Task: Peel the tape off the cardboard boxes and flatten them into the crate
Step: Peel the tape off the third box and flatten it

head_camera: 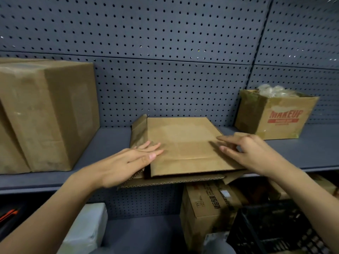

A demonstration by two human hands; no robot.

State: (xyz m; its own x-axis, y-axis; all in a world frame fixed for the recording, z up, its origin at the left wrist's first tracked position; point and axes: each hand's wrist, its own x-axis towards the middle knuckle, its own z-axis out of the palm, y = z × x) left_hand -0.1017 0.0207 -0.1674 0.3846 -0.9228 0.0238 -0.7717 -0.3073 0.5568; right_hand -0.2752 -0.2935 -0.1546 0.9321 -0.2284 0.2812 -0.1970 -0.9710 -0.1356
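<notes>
A flattened brown cardboard box (pixel 183 143) lies on the grey shelf (pixel 108 143), its front edge sticking out past the shelf lip. My left hand (pixel 126 162) lies flat with straight fingers on the box's left side. My right hand (pixel 251 153) rests on the right side, fingers stretched leftward over the cardboard. A black plastic crate (pixel 275 228) stands below at the lower right, partly behind my right forearm.
A large closed cardboard box (pixel 45 114) fills the shelf's left end. An open box printed MAKEUP (pixel 275 114) with plastic bags inside stands at the right. Below are a printed carton (pixel 207 208) and a white box (pixel 88 228). Pegboard backs the shelf.
</notes>
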